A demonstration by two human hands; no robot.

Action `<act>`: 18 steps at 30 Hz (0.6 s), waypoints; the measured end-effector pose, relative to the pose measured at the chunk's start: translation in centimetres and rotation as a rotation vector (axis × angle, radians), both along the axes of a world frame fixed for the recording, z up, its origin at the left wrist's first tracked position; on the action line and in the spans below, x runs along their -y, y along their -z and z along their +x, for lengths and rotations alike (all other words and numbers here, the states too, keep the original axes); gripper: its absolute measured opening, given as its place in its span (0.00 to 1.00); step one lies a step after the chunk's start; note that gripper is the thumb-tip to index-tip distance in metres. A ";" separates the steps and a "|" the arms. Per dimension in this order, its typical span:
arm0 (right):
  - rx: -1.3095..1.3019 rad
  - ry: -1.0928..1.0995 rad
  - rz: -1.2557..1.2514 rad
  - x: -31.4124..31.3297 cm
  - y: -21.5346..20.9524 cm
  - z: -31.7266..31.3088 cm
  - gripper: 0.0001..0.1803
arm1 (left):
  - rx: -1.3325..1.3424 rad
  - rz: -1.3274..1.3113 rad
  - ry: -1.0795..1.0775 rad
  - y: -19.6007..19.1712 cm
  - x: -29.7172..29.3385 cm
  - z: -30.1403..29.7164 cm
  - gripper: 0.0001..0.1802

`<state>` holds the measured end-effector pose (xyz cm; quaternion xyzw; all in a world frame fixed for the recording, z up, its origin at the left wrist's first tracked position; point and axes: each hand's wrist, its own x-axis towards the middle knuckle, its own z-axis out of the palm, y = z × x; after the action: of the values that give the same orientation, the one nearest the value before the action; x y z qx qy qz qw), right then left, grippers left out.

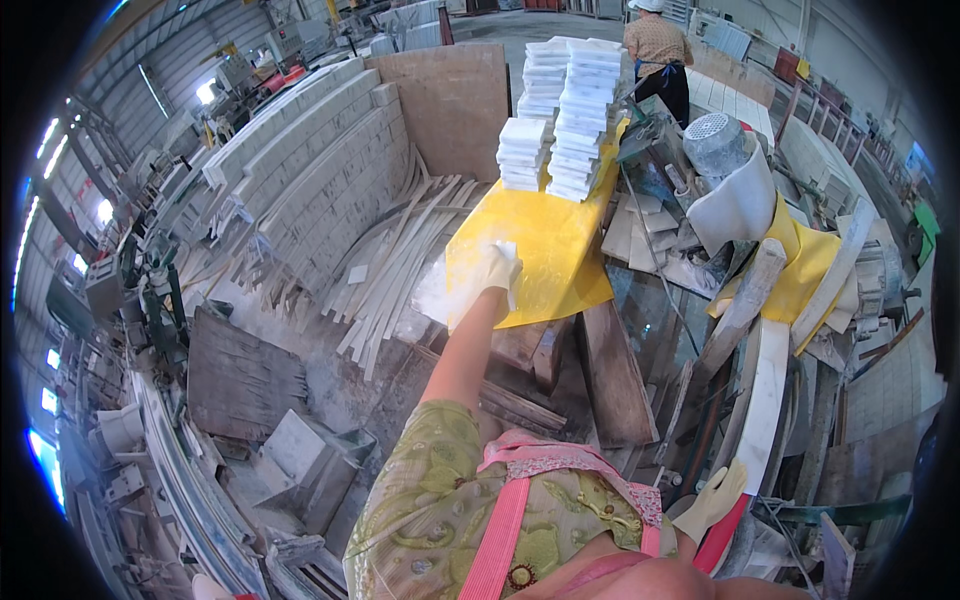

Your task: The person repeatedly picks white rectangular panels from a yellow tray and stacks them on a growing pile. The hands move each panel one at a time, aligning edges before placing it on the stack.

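Note:
My left hand [495, 270], in a cream glove, reaches out over the yellow sheet [530, 245]. Its fingers are bent around a small white piece [512, 262], whose kind I cannot make out. Beyond it, stacks of white stone tiles [583, 115] rise from the far part of the sheet. White dust or a pale slab shows by the sheet's left edge. Down at the lower right, my gloved right hand [716, 496] has its fingers stretched out. It is nearest to a long white strip [765, 400] and a red band [722, 535].
Piled stone blocks [330, 170] and loose long strips [400, 260] lie to the left. A brown board [450, 105] stands behind them. On the right is a machine with a grey motor [715, 140] and a yellow cover [800, 255]. A person [658, 55] stands far back.

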<state>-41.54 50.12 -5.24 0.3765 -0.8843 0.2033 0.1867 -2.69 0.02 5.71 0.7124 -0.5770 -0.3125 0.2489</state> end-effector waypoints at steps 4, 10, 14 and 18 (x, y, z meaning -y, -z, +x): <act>-0.011 0.000 -0.013 -0.2 -0.1 0.2 0.20 | -0.028 -0.003 -0.008 -0.4 -0.3 -0.3 0.33; 0.043 -0.001 -0.023 -0.4 -0.9 0.9 0.21 | -0.073 -0.002 -0.017 -1.5 -1.1 -0.7 0.31; 0.047 0.000 -0.046 -0.5 -1.4 1.1 0.20 | -0.127 0.019 -0.037 -2.5 -2.3 -1.0 0.30; 0.059 0.010 -0.055 -0.7 -1.9 1.2 0.18 | -0.179 0.039 -0.063 -3.7 -3.5 -1.2 0.29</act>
<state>-40.37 50.79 -3.39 0.3609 -0.8853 0.2377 0.1720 -3.88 3.55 9.37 0.7041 -0.5234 -0.3781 0.2954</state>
